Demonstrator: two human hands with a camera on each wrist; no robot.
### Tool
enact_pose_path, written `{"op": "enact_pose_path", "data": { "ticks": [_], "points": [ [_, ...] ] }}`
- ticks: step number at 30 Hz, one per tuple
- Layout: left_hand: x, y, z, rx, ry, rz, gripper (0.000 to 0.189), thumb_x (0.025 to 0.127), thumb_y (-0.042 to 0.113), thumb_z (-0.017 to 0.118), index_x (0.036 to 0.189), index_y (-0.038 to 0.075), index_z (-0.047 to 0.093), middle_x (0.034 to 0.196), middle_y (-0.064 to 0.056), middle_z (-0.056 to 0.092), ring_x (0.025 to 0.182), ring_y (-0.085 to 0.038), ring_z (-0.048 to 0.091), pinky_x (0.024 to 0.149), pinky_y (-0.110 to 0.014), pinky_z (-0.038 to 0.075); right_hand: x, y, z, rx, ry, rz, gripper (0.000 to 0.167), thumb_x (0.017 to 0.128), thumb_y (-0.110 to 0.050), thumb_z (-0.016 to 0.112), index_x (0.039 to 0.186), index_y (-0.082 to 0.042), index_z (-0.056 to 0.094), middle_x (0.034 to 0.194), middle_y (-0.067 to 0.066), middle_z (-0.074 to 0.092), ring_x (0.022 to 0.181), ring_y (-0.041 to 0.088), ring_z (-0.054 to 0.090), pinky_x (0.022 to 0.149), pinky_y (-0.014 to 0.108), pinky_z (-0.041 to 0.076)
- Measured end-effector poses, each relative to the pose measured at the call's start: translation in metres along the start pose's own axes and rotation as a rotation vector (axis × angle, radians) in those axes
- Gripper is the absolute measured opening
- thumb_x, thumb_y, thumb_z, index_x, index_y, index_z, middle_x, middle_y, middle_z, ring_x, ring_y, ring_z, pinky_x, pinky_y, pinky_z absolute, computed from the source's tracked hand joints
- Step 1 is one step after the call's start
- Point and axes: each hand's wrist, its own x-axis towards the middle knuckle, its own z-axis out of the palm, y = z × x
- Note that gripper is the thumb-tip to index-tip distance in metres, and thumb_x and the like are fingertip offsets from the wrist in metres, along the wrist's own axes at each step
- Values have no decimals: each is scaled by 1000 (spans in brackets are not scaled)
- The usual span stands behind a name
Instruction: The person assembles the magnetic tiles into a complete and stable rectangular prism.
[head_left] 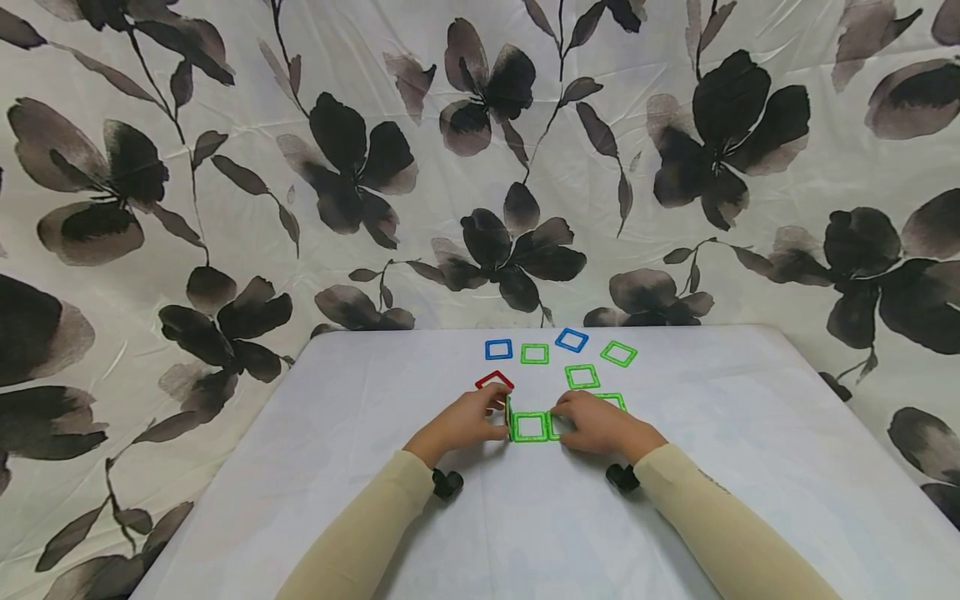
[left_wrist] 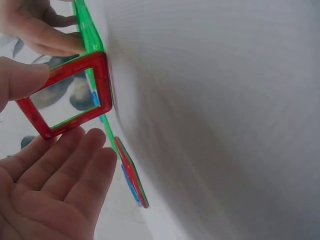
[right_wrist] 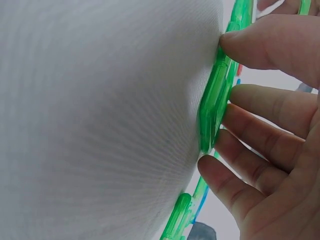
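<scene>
Pinching hands: left hand (head_left: 467, 418) on upright red frame (left_wrist: 103, 82), right hand (head_left: 600, 425) on partly hidden green square (right_wrist: 212, 107)

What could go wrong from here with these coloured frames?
The left hand holds the red frame upright; it might tip over if let go too soon. The right hand touches the right green square, beside the left green square; a careless pull might separate them.

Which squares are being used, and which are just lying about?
Probably in use:
red square plastic frame, upright in the left grip
two flat green square plastic frames, one in the right grip

Probably lying about:
two blue square plastic frames
four green ones, one partly hidden
partly hidden red plastic frame
</scene>
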Motion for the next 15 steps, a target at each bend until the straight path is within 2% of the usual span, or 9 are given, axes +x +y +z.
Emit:
{"op": "enact_pose_path", "data": {
  "ticks": [15],
  "points": [
    [-2,-1,0,-12,6,14,68,83,22,74,143,11,42,134,-5,57,126,-21,54,108,-41,43,-2,1,-1,1,4,-19,44,87,-25,68,129,-10,63,131,7,57,125,26,51,107,43,42]
  ]
}}
